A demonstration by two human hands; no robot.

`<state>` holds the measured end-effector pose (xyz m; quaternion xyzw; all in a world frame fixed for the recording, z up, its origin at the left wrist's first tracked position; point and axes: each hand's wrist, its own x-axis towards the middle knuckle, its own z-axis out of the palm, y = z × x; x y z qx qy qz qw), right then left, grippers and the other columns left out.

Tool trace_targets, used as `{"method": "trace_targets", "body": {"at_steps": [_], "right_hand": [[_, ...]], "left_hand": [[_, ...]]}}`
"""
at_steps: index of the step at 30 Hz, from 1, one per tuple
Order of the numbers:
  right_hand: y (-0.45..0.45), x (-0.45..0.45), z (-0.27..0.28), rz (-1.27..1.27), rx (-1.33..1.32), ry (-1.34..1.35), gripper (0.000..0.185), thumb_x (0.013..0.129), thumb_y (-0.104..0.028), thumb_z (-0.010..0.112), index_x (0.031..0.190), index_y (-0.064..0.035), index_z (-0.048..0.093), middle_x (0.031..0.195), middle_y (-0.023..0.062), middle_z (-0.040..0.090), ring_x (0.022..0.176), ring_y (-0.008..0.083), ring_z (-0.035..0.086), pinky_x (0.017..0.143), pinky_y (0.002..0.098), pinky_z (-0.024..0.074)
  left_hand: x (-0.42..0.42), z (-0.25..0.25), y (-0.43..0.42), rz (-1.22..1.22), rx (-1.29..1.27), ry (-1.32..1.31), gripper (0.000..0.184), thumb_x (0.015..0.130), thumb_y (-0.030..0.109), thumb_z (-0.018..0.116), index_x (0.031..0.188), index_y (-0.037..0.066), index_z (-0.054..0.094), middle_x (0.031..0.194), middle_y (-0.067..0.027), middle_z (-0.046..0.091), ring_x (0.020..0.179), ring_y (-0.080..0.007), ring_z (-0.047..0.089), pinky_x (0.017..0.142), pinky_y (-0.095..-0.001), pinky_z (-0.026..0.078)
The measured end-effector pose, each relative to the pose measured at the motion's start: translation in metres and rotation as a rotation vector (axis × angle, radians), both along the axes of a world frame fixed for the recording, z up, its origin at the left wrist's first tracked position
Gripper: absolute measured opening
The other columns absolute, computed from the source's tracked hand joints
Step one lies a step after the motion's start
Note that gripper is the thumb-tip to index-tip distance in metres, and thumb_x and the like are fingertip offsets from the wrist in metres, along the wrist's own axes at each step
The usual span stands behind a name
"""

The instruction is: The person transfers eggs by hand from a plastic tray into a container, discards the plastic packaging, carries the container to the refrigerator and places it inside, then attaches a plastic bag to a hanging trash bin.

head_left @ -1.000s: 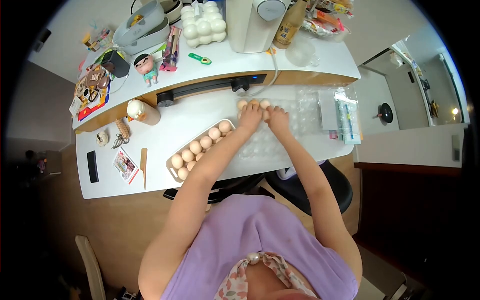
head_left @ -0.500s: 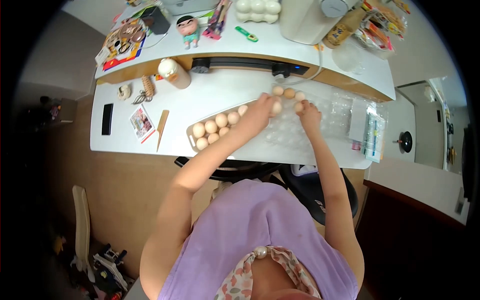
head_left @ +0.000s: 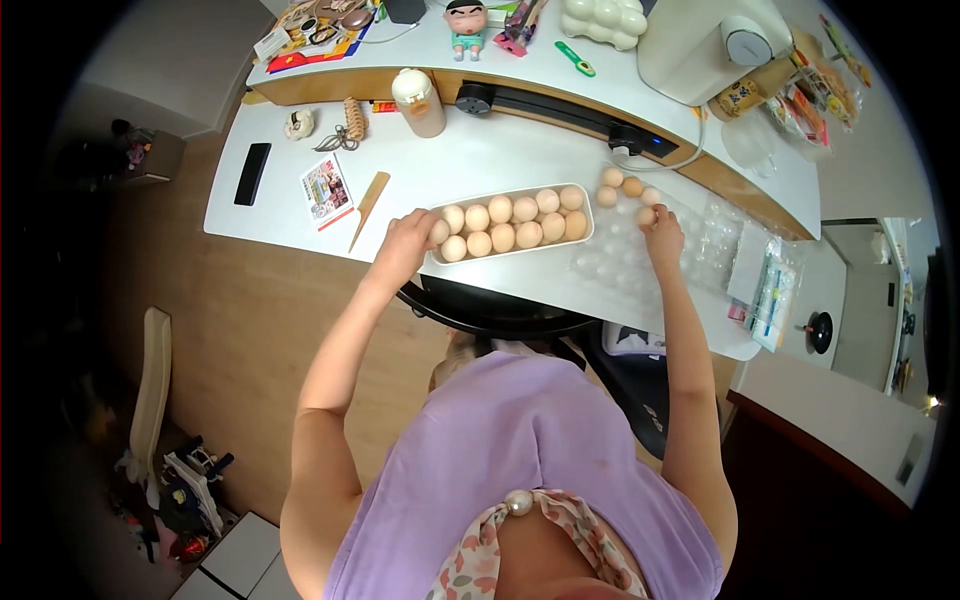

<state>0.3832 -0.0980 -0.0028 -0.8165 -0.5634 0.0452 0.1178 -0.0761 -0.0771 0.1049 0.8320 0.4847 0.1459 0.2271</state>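
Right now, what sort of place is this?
Probably a room in someone's home: there's a toy figure on the shelf, and a comb and eggs on the white desk.

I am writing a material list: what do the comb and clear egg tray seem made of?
Comb: probably wood or wood-toned plastic, matte, from its tan colour. Clear egg tray: likely plastic, glossy; it is see-through with glints.
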Motion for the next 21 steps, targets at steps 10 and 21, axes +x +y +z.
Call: {"method": "trace_targets", "body": {"at_steps": [10, 21], "right_hand": [[0.001, -0.001, 0.012, 0.015, 0.093, 0.056, 0.036, 0.069, -0.013, 0.071, 0.102, -0.0104, 0.054, 0.093, 0.0112, 0.057, 0.083, 0.032, 0.059, 0.071, 0.0413, 0.0479], [-0.004, -0.028, 0.051, 0.055, 0.262, 0.502, 0.04, 0.067, -0.009, 0.074, 0.102, -0.0055, 0.055, 0.095, 0.0114, 0.061, 0.087, 0.0259, 0.06, 0.074, 0.0351, 0.0488]], "left_hand": [[-0.004, -0.011, 0.006, -0.008, -0.144, -0.066, 0.042, 0.07, -0.001, 0.065, 0.11, 0.004, 0.053, 0.104, -0.0118, 0.055, 0.097, -0.0328, 0.054, 0.082, -0.0397, 0.044], [-0.005, -0.027, -0.008, 0.134, -0.129, -0.326, 0.045, 0.075, 0.002, 0.066, 0.117, 0.005, 0.053, 0.112, -0.0124, 0.055, 0.103, -0.0277, 0.055, 0.088, -0.0342, 0.045]]}}
